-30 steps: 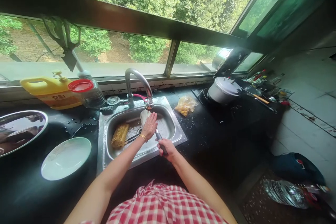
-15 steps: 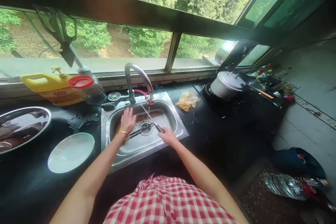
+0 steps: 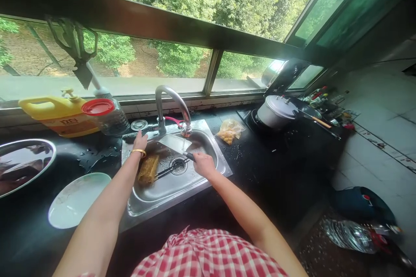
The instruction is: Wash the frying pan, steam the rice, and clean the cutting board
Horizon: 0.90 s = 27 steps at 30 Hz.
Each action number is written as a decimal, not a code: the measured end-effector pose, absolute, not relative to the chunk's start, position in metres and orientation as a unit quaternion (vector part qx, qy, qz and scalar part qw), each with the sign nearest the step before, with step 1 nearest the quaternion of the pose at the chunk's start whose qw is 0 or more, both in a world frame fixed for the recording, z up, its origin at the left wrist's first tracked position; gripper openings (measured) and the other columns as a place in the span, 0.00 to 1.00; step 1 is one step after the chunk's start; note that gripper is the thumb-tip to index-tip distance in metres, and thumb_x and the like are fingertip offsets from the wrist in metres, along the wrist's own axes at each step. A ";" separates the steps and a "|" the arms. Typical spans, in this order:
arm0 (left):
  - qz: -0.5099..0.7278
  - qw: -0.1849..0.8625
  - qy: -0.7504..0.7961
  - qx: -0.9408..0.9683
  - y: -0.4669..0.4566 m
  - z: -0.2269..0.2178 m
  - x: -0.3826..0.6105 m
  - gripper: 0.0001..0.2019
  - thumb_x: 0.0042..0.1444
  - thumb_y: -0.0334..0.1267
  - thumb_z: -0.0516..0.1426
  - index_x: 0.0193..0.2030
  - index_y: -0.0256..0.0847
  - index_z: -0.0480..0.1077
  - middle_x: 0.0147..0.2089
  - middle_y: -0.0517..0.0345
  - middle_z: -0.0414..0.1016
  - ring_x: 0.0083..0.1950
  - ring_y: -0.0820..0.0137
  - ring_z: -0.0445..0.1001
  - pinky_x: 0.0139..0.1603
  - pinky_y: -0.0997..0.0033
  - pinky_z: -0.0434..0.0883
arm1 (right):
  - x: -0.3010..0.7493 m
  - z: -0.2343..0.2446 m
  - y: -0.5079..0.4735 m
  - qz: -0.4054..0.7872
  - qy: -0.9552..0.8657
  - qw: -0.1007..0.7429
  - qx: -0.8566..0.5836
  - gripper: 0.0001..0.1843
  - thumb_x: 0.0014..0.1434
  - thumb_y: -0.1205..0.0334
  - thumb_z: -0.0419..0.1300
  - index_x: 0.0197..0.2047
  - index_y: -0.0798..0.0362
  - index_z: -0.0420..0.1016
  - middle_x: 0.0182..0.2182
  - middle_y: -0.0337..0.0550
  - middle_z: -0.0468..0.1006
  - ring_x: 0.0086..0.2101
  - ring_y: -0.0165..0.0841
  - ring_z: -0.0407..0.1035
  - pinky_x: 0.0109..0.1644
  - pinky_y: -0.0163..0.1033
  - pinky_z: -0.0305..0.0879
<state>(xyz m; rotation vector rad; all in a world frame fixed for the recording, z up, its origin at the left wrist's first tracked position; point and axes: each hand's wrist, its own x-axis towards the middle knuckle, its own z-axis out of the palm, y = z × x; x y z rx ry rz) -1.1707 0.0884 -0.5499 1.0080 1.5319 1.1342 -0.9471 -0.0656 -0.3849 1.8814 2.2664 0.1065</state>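
Note:
My right hand is closed round the dark handle of a cleaver, whose broad blade lies flat under the tap's spout inside the steel sink. My left hand reaches to the sink's back left rim, at the tap's lever handle; its fingers are hidden, and a gold bangle is on the wrist. A yellow scrubbing pad and dark chopsticks lie in the basin beside the drain.
A white plate and a steel bowl sit on the wet black counter at left. A yellow jug and a red-lidded jar stand by the window. A bag of yellow food and a lidded pot are at right.
My left hand has left the blade and basin and moved up-left to the tap's lever. My right hand has carried the cleaver further in, with the blade flat under the spout.

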 end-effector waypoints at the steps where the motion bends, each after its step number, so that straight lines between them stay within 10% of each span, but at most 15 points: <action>1: 0.461 0.482 0.619 0.414 0.087 -0.549 -1.167 0.31 0.58 0.39 0.47 0.64 0.25 0.46 0.66 0.33 0.46 0.66 0.51 0.47 0.63 0.49 0.51 | -0.945 -0.385 -0.069 0.007 0.758 0.072 0.648 0.12 0.53 0.64 0.51 0.41 0.52 0.70 0.34 0.45 0.74 0.34 0.35 0.68 0.36 0.37 0.59; 8: 0.432 0.459 0.608 0.483 0.047 -0.524 -1.146 0.22 0.53 0.41 0.51 0.54 0.35 0.63 0.62 0.42 0.59 0.64 0.56 0.54 0.61 0.59 0.55 | -0.925 -0.384 -0.119 -0.417 0.521 -0.057 0.743 0.09 0.49 0.64 0.53 0.32 0.57 0.72 0.15 0.33 0.62 0.14 0.23 0.53 0.19 0.32 0.49; 13: 0.318 0.559 0.528 0.555 -0.053 -0.498 -1.110 0.21 0.53 0.52 0.49 0.27 0.36 0.72 0.29 0.51 0.73 0.43 0.59 0.71 0.45 0.66 0.65 | -0.930 -0.388 -0.152 -0.227 0.622 -0.095 0.744 0.30 0.47 0.65 0.55 0.56 0.57 0.64 0.26 0.41 0.73 0.29 0.32 0.67 0.36 0.36 0.62; 17: 0.425 0.761 0.334 0.359 -0.133 -0.471 -1.061 0.21 0.48 0.55 0.55 0.33 0.35 0.71 0.31 0.54 0.72 0.38 0.67 0.68 0.38 0.71 0.63 | -0.950 -0.396 -0.165 -0.192 0.700 -0.125 0.676 0.33 0.54 0.63 0.50 0.63 0.59 0.53 0.42 0.51 0.75 0.42 0.39 0.70 0.47 0.43 0.62; 22: 0.629 0.664 0.358 0.189 -0.170 -0.465 -1.085 0.21 0.49 0.54 0.55 0.36 0.36 0.66 0.31 0.57 0.69 0.32 0.73 0.66 0.36 0.72 0.63 | -0.991 -0.403 -0.178 -0.382 0.774 -0.142 0.484 0.37 0.58 0.56 0.49 0.66 0.58 0.38 0.49 0.53 0.71 0.44 0.35 0.69 0.47 0.40 0.65; 27: 0.565 0.442 0.661 0.218 -0.259 -0.502 -1.254 0.15 0.53 0.48 0.52 0.31 0.36 0.64 0.21 0.62 0.64 0.24 0.74 0.63 0.28 0.74 0.59 | -0.998 -0.429 -0.192 -0.397 0.778 -0.112 0.474 0.33 0.56 0.46 0.52 0.59 0.55 0.58 0.47 0.52 0.72 0.42 0.38 0.70 0.45 0.40 0.67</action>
